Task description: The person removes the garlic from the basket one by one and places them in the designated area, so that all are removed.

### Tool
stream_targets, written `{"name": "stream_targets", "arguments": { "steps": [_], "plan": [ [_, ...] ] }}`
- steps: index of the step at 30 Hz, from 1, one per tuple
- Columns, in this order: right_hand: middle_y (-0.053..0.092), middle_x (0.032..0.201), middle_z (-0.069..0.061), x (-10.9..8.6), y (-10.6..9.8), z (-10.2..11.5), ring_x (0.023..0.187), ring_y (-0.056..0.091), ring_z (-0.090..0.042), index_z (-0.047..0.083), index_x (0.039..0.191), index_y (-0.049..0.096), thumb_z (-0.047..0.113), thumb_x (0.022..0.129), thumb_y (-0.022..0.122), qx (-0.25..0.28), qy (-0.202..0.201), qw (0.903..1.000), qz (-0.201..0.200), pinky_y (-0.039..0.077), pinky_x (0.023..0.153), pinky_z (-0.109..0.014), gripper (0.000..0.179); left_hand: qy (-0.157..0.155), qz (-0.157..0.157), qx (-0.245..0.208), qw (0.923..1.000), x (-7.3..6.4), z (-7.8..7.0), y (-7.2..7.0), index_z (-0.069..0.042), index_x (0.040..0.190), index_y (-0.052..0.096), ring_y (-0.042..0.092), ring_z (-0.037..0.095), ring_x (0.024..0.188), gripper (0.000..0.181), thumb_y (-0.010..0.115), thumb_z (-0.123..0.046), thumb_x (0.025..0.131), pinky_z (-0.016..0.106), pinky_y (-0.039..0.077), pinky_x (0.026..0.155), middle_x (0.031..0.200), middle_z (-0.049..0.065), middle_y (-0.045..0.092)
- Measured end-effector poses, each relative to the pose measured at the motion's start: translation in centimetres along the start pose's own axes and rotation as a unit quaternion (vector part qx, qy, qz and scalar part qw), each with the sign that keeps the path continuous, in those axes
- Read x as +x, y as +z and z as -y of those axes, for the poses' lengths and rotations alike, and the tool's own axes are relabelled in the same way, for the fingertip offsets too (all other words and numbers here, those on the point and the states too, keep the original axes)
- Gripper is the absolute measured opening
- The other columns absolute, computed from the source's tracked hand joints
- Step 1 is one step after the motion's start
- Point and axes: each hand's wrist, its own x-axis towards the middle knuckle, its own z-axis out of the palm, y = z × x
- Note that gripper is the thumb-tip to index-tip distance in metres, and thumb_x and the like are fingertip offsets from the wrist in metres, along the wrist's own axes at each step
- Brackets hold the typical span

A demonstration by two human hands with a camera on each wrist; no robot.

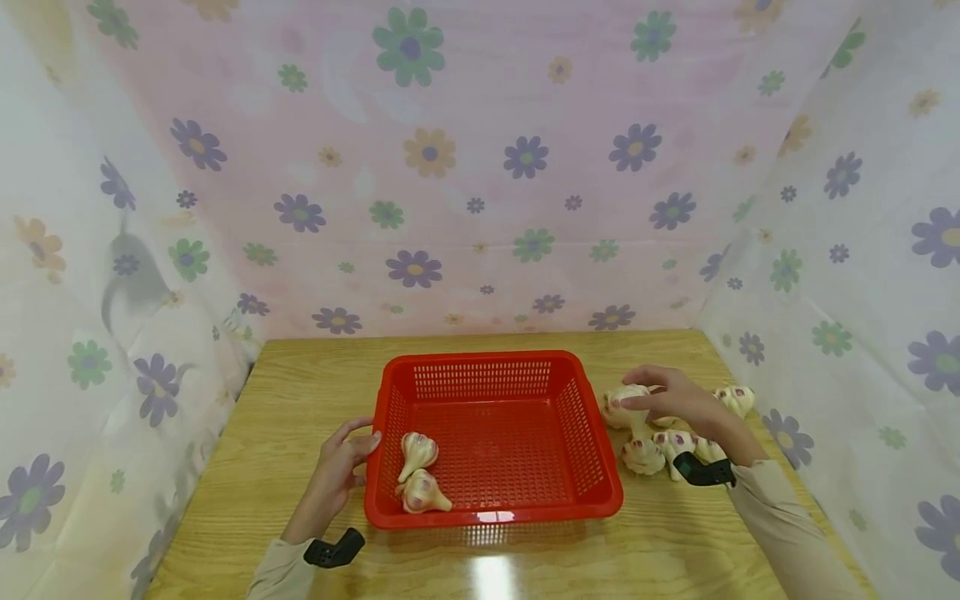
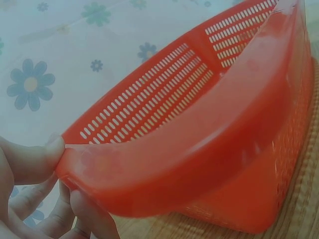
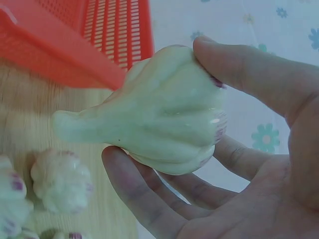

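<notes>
A red perforated plastic basket (image 1: 495, 442) stands on the wooden table. My left hand (image 1: 339, 471) pinches its left rim, thumb on top and fingers below, as the left wrist view shows. Inside, near the front left corner, lie two white garlic bulbs (image 1: 418, 451) with purple marks. To the right of the basket, my right hand (image 1: 686, 404) holds a garlic bulb (image 3: 169, 112) between thumb and fingers, its stem pointing away from the palm. Beneath and around this hand several other garlic bulbs (image 1: 642, 457) lie on the table, partly hidden by the hand.
The wooden table (image 1: 300, 392) reaches back to a flower-patterned curtain (image 1: 480, 167), which also hangs along both sides. At the far right of the pile, one garlic bulb (image 1: 735, 400) lies close to the right curtain.
</notes>
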Motion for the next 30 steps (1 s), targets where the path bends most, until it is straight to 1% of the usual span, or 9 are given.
{"name": "stream_targets", "arguments": {
  "steps": [3, 6, 12, 14, 18, 24, 28, 30],
  "plan": [
    [0.033, 0.142, -0.030, -0.3, -0.6, -0.4, 0.110, 0.051, -0.040, -0.004, 0.136, 0.039, 0.025, 0.089, 0.066, -0.010, -0.002, 0.9999, -0.006, 0.052, 0.077, -0.042, 0.061, -0.001, 0.000, 0.001, 1.0000, 0.0, -0.1, 0.0, -0.010, 0.129, 0.049, 0.064, 0.023, 0.085, 0.047, 0.067, -0.021, 0.087, 0.037, 0.054, 0.064, 0.100, 0.011, 0.064],
    [0.033, 0.142, -0.030, -0.7, -1.2, -0.8, 0.114, 0.049, -0.042, -0.003, 0.136, 0.039, 0.026, 0.090, 0.065, -0.020, 0.001, 0.9997, -0.014, 0.051, 0.078, -0.043, 0.060, 0.000, 0.001, -0.001, 1.0000, 0.0, -0.1, 0.0, -0.010, 0.129, 0.049, 0.064, 0.023, 0.085, 0.047, 0.067, -0.020, 0.087, 0.038, 0.055, 0.065, 0.101, 0.011, 0.064],
    [0.029, 0.142, -0.033, -1.8, -2.2, -1.3, 0.111, 0.052, -0.042, -0.007, 0.137, 0.036, 0.024, 0.092, 0.062, -0.034, -0.002, 0.9993, -0.018, 0.051, 0.077, -0.041, 0.061, 0.000, 0.005, -0.006, 1.0000, 0.1, 0.0, 0.0, -0.009, 0.129, 0.049, 0.064, 0.024, 0.086, 0.047, 0.067, -0.018, 0.087, 0.040, 0.055, 0.066, 0.100, 0.011, 0.064],
    [0.028, 0.143, -0.033, -2.1, -2.5, -1.5, 0.111, 0.051, -0.042, -0.007, 0.137, 0.037, 0.025, 0.092, 0.062, -0.040, 0.007, 0.9989, -0.022, 0.051, 0.077, -0.041, 0.061, -0.001, 0.005, -0.006, 1.0000, 0.1, 0.0, 0.0, -0.009, 0.129, 0.049, 0.064, 0.024, 0.086, 0.047, 0.067, -0.018, 0.087, 0.040, 0.055, 0.066, 0.100, 0.010, 0.064],
    [0.027, 0.143, -0.033, -2.5, -3.0, -1.8, 0.114, 0.048, -0.044, -0.007, 0.136, 0.037, 0.026, 0.092, 0.062, -0.050, 0.021, 0.9980, -0.032, 0.050, 0.078, -0.042, 0.060, 0.000, 0.004, -0.005, 1.0000, 0.1, 0.1, 0.0, -0.010, 0.130, 0.049, 0.064, 0.023, 0.086, 0.047, 0.067, -0.019, 0.087, 0.040, 0.055, 0.066, 0.100, 0.010, 0.064],
    [0.028, 0.142, -0.034, -3.0, -3.7, -2.5, 0.118, 0.043, -0.048, -0.010, 0.136, 0.038, 0.025, 0.094, 0.060, -0.061, 0.022, 0.9968, -0.045, 0.051, 0.077, -0.043, 0.058, 0.001, 0.003, -0.004, 1.0000, 0.1, 0.0, 0.0, -0.009, 0.129, 0.050, 0.064, 0.023, 0.086, 0.046, 0.067, -0.018, 0.087, 0.040, 0.055, 0.065, 0.101, 0.010, 0.064],
    [0.024, 0.143, -0.034, -3.6, -4.2, -2.7, 0.123, 0.034, -0.052, -0.009, 0.137, 0.036, 0.026, 0.095, 0.059, -0.065, 0.029, 0.9964, -0.045, 0.050, 0.080, -0.048, 0.059, 0.001, 0.005, -0.006, 1.0000, 0.0, -0.1, 0.0, -0.009, 0.130, 0.050, 0.064, 0.023, 0.086, 0.046, 0.066, -0.017, 0.087, 0.039, 0.055, 0.064, 0.103, 0.011, 0.064],
    [0.023, 0.144, -0.034, -3.9, -4.4, -2.7, 0.123, 0.033, -0.052, -0.009, 0.137, 0.036, 0.027, 0.094, 0.059, -0.069, 0.034, 0.9959, -0.048, 0.048, 0.082, -0.050, 0.060, 0.001, 0.006, -0.007, 1.0000, 0.0, -0.1, 0.0, -0.009, 0.130, 0.050, 0.064, 0.023, 0.086, 0.047, 0.066, -0.017, 0.087, 0.039, 0.055, 0.064, 0.104, 0.011, 0.064]
  ]
}}
